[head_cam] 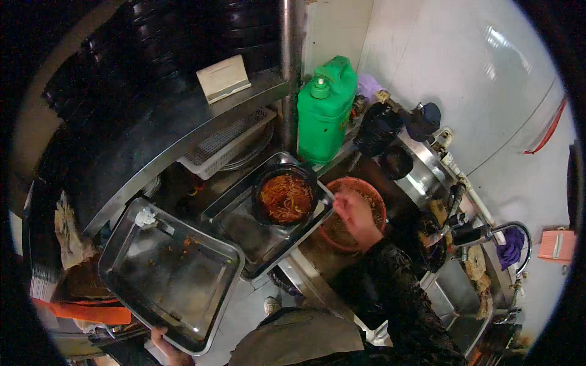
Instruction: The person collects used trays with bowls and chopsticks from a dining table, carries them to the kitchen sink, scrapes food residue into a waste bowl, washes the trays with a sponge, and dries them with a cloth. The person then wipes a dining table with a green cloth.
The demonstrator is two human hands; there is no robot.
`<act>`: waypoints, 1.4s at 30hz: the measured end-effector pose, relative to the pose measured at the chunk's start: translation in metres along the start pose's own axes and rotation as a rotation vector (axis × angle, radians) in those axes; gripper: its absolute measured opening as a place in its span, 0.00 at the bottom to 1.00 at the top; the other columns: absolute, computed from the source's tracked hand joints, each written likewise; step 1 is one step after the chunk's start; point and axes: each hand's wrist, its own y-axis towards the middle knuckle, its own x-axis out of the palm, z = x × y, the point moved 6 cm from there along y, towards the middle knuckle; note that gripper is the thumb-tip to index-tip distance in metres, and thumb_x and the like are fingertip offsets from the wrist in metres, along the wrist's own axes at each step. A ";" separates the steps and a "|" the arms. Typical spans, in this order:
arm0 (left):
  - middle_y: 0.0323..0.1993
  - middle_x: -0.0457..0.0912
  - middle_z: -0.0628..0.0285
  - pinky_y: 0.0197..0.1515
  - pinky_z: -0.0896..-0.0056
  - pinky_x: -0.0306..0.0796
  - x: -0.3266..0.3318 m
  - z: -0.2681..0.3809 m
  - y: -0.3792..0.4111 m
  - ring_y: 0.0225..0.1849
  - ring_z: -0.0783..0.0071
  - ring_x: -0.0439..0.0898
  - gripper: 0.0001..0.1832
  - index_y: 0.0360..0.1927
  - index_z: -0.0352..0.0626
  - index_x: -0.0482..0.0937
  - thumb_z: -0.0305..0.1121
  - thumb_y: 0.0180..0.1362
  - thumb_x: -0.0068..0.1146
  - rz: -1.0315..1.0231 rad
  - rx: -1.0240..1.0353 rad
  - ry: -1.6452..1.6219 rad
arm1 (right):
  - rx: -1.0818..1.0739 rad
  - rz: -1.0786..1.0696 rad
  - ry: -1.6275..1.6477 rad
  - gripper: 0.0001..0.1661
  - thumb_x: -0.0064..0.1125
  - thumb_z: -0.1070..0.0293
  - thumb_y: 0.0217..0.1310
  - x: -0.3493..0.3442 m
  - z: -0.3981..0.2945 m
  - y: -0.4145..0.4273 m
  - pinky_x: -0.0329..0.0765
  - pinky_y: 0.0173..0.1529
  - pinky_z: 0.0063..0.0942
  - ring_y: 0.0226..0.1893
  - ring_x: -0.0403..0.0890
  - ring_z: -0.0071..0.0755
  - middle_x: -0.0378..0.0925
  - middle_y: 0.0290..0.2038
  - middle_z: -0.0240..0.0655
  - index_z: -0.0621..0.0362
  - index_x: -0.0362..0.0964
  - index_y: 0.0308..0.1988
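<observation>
My left hand (165, 344) holds the near rim of a shallow metal tray (169, 279), which has food bits and a crumpled white scrap in it. A second metal tray (240, 233) lies beyond it, partly under its corner. In that tray stands a black bowl (258, 210) of reddish shredded food (287, 198). My right hand (356, 215) is at the second tray's right end, above an orange-red plastic basin (376, 196); its fingers are partly blurred, so whether they grip the rim is unclear.
A green plastic jerrycan (324, 114) stands behind the trays. A white perforated basket (215, 162) sits under the metal shelf (151, 169). At right are a metal sink (451, 297) and a curved faucet (526, 238). Stacked black containers (183, 41) fill the upper left.
</observation>
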 end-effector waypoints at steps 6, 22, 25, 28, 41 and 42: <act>0.36 0.73 0.57 0.43 0.66 0.66 0.003 -0.010 0.011 0.38 0.61 0.72 0.28 0.45 0.37 0.66 0.35 0.35 0.45 -0.027 -0.097 -0.055 | 0.500 -0.037 0.277 0.21 0.52 0.65 0.58 0.100 0.135 -0.051 0.73 0.45 0.24 0.42 0.73 0.33 0.70 0.41 0.40 0.63 0.60 0.48; 0.27 0.73 0.57 0.33 0.66 0.69 -0.060 0.000 0.013 0.29 0.63 0.73 0.19 0.35 0.38 0.69 0.36 0.36 0.47 0.069 -0.018 0.048 | 0.453 0.227 -0.081 0.23 0.50 0.56 0.56 0.074 0.166 -0.017 0.75 0.30 0.22 0.29 0.76 0.31 0.73 0.37 0.43 0.68 0.65 0.38; 0.25 0.73 0.58 0.30 0.66 0.69 -0.048 0.002 0.014 0.27 0.63 0.73 0.15 0.30 0.39 0.69 0.36 0.37 0.46 0.080 -0.024 0.027 | 0.325 0.274 -0.151 0.24 0.50 0.56 0.56 0.072 0.148 -0.035 0.75 0.28 0.25 0.27 0.76 0.33 0.73 0.37 0.47 0.69 0.63 0.40; 0.25 0.72 0.57 0.31 0.66 0.70 -0.036 0.000 0.011 0.27 0.63 0.73 0.11 0.25 0.40 0.68 0.35 0.37 0.45 0.055 -0.045 -0.073 | 0.207 0.347 -0.172 0.33 0.49 0.59 0.57 0.063 0.150 -0.034 0.77 0.30 0.31 0.29 0.77 0.38 0.70 0.39 0.50 0.64 0.43 0.54; 0.27 0.72 0.59 0.34 0.66 0.69 -0.044 -0.002 0.003 0.30 0.64 0.73 0.19 0.36 0.40 0.68 0.35 0.36 0.45 0.058 -0.114 0.110 | 0.140 0.398 -0.016 0.33 0.40 0.72 0.58 0.070 0.131 -0.021 0.75 0.25 0.35 0.26 0.77 0.43 0.69 0.35 0.52 0.59 0.31 0.56; 0.28 0.72 0.61 0.32 0.67 0.68 -0.061 -0.002 0.008 0.29 0.65 0.73 0.20 0.37 0.40 0.68 0.35 0.36 0.46 0.154 -0.047 0.129 | 0.132 0.405 -0.002 0.29 0.40 0.72 0.58 0.072 0.125 -0.022 0.74 0.24 0.33 0.25 0.76 0.42 0.69 0.35 0.52 0.61 0.35 0.54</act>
